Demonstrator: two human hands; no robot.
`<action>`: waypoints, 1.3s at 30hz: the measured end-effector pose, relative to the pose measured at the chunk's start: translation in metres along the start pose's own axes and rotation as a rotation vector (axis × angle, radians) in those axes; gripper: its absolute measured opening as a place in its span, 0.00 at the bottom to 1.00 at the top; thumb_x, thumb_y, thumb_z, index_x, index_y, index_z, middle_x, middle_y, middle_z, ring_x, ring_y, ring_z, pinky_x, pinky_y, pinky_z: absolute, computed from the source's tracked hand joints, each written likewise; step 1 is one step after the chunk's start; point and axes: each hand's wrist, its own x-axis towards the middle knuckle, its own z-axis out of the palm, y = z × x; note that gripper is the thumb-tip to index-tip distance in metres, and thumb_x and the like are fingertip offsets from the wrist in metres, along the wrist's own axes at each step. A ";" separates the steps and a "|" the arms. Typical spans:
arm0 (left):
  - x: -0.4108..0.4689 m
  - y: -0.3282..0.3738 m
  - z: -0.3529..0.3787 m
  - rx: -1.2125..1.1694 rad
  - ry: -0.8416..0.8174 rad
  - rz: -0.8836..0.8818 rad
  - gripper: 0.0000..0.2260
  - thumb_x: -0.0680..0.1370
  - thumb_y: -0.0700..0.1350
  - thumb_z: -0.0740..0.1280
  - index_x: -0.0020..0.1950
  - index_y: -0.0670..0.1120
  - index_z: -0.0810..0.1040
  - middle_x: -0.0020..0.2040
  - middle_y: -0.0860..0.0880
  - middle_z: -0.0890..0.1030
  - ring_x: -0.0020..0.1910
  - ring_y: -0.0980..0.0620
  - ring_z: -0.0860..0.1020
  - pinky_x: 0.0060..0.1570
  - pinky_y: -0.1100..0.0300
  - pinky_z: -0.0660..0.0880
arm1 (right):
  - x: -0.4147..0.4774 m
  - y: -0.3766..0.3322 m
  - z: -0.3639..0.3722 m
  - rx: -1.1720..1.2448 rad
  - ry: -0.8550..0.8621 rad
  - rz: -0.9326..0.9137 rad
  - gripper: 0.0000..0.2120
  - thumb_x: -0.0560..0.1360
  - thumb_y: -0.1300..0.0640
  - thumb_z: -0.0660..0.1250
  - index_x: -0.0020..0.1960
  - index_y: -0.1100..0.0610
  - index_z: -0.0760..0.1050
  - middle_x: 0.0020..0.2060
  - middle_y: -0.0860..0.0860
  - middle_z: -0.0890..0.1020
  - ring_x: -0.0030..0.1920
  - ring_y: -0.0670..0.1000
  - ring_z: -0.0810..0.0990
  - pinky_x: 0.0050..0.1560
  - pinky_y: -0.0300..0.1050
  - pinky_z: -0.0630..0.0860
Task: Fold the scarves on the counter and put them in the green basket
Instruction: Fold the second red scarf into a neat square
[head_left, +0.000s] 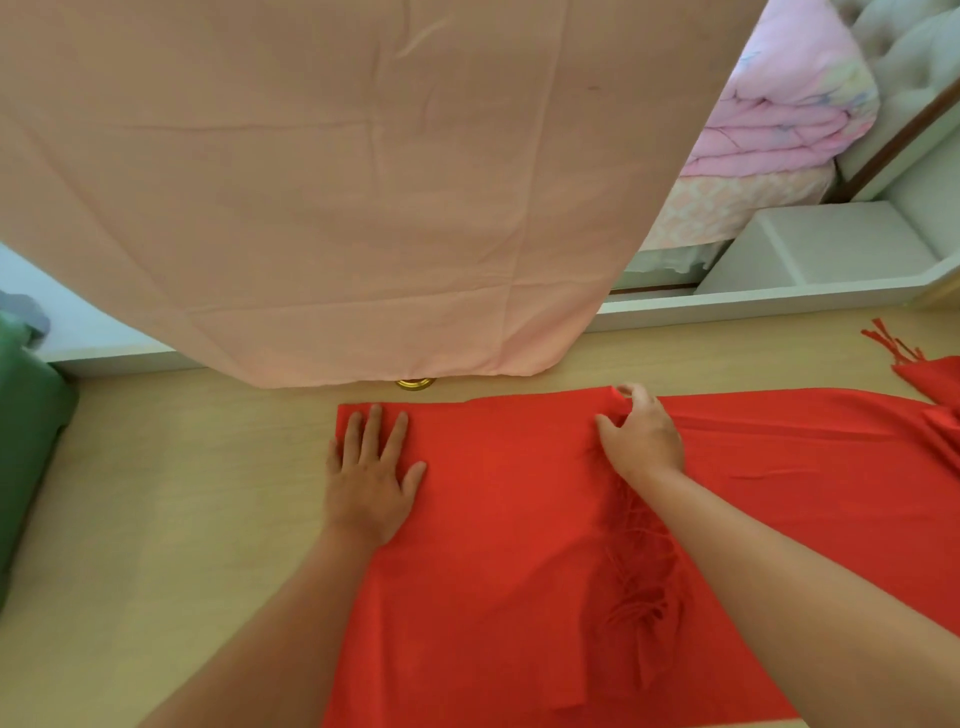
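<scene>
The red scarf (519, 519) lies flat on the wooden counter (182, 493). Its long axis runs left to right, and a fringe (644, 571) lies folded back across its middle. My left hand (369, 483) presses its left end with straight fingers. My right hand (641, 441) pinches its far edge. Left of the scarf, bare counter reaches the green basket (26, 441). Beyond the scarf hangs a pink cloth (337, 182).

Left hand (371, 470) flat on red scarf (509, 545)
</scene>
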 end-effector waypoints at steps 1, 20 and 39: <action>-0.001 -0.003 0.000 0.017 0.002 -0.030 0.35 0.75 0.68 0.47 0.79 0.55 0.58 0.79 0.45 0.58 0.78 0.40 0.55 0.73 0.41 0.54 | 0.002 0.003 0.002 -0.025 0.027 0.003 0.16 0.79 0.49 0.65 0.64 0.54 0.73 0.58 0.53 0.81 0.57 0.57 0.79 0.52 0.50 0.74; -0.065 -0.042 0.009 0.037 0.023 0.186 0.32 0.79 0.63 0.49 0.79 0.48 0.58 0.80 0.45 0.57 0.79 0.45 0.54 0.75 0.45 0.51 | -0.103 0.053 0.023 -0.550 -0.145 -0.553 0.30 0.80 0.45 0.45 0.80 0.53 0.55 0.80 0.53 0.56 0.80 0.53 0.53 0.78 0.52 0.52; -0.196 -0.067 -0.007 -0.251 -0.029 0.667 0.11 0.68 0.58 0.70 0.45 0.54 0.79 0.48 0.55 0.76 0.44 0.52 0.73 0.42 0.57 0.74 | -0.233 0.102 -0.018 -0.801 -0.089 -0.807 0.19 0.66 0.60 0.61 0.53 0.48 0.79 0.47 0.49 0.78 0.45 0.54 0.77 0.50 0.52 0.69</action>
